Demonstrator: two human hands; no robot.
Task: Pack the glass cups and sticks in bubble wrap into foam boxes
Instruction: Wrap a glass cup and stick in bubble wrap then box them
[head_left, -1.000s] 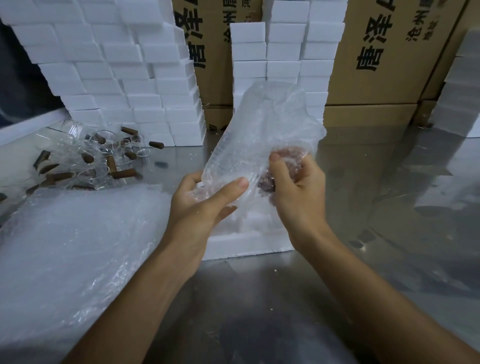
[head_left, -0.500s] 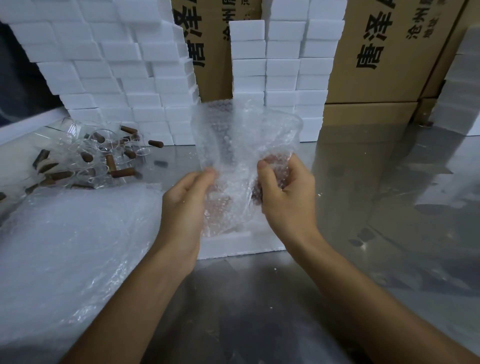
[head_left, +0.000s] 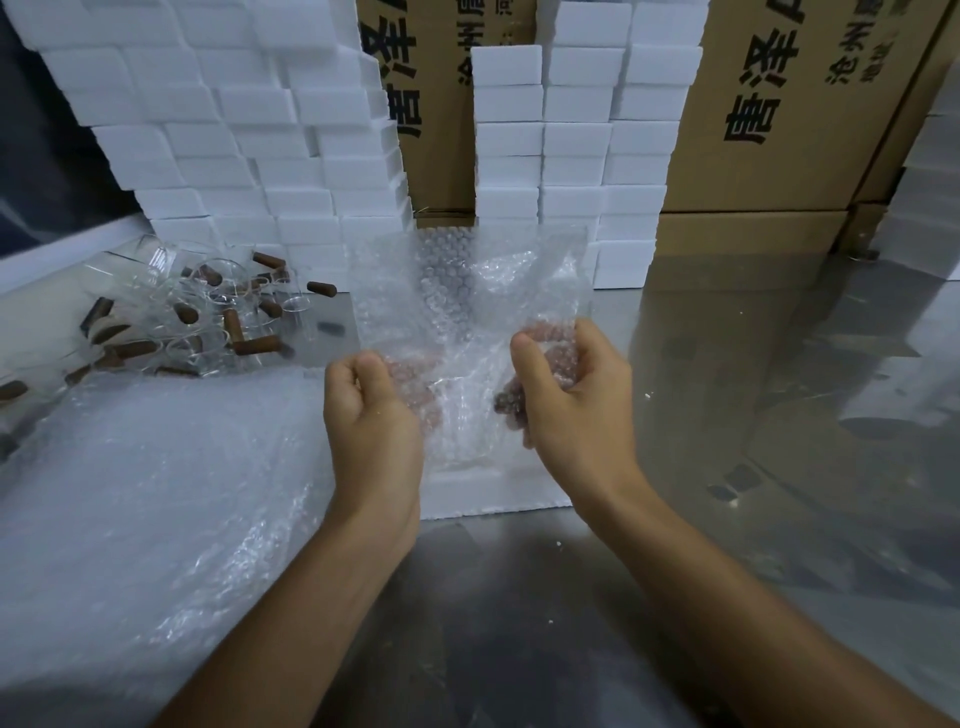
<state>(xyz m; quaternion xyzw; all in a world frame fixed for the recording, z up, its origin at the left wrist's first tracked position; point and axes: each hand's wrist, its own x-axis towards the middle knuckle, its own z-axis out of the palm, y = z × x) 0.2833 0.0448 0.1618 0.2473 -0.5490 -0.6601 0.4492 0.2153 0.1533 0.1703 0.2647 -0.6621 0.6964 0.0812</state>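
Both hands hold one sheet of bubble wrap (head_left: 457, 291) upright above an open white foam box (head_left: 488, 493) on the steel table. My left hand (head_left: 371, 410) pinches the sheet's lower left part between thumb and curled fingers. My right hand (head_left: 571, 400) grips the lower right part, where a brown stick (head_left: 511, 402) and something glassy show dimly through the wrap. Loose glass cups (head_left: 218, 291) and brown sticks (head_left: 257, 344) lie in a heap at the far left.
A pile of bubble wrap sheets (head_left: 145, 493) covers the table's left side. Stacks of white foam boxes (head_left: 249, 130) and cardboard cartons (head_left: 779, 130) stand along the back. The steel table (head_left: 779, 415) stretches to the right.
The sheet has been spread flatter and lowered toward the foam box. My left hand moved from a wide hold to a pinch at the sheet's lower left; the right hand kept its hold.
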